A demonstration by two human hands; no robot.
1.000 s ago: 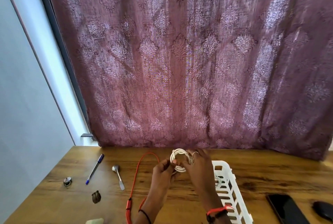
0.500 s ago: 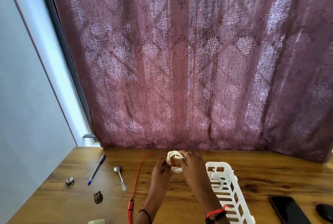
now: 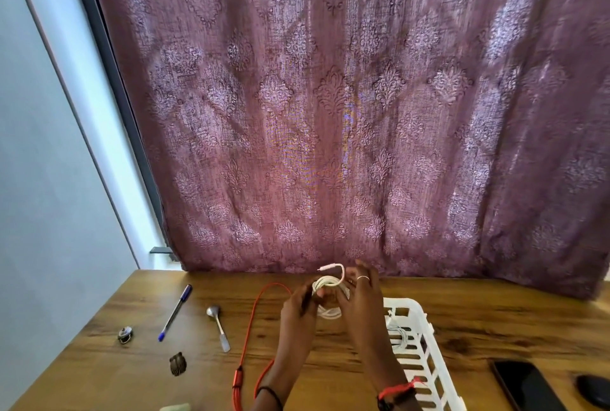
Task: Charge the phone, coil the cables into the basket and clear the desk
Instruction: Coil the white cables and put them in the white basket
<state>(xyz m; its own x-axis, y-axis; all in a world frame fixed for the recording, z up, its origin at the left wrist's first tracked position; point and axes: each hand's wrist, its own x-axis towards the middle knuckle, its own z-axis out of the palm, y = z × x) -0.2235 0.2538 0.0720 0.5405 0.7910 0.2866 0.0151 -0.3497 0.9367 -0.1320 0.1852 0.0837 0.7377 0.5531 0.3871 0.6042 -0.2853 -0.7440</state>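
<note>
Both my hands hold a coiled white cable (image 3: pixel 330 295) above the wooden desk (image 3: pixel 495 321). My left hand (image 3: pixel 298 308) grips the coil's left side. My right hand (image 3: pixel 358 298) grips its right side, and the cable's plug end (image 3: pixel 331 268) loops up over the fingers. A white slatted basket (image 3: pixel 417 344) stands just right of my right hand, with another white cable (image 3: pixel 397 333) lying in it. A red cable (image 3: pixel 251 328) runs over the desk left of my left arm. The black phone (image 3: pixel 525 384) lies at the lower right.
A blue pen (image 3: pixel 175 311), a spoon (image 3: pixel 218 328) and two small dark objects (image 3: pixel 125 334) (image 3: pixel 178 363) lie on the desk's left half. A dark mouse (image 3: pixel 594 391) sits at the far right edge. A purple patterned curtain (image 3: pixel 330 113) hangs behind the desk.
The plug end of the white cable has come up over my right hand's fingers. Both hands stay on the coil in about the same place.
</note>
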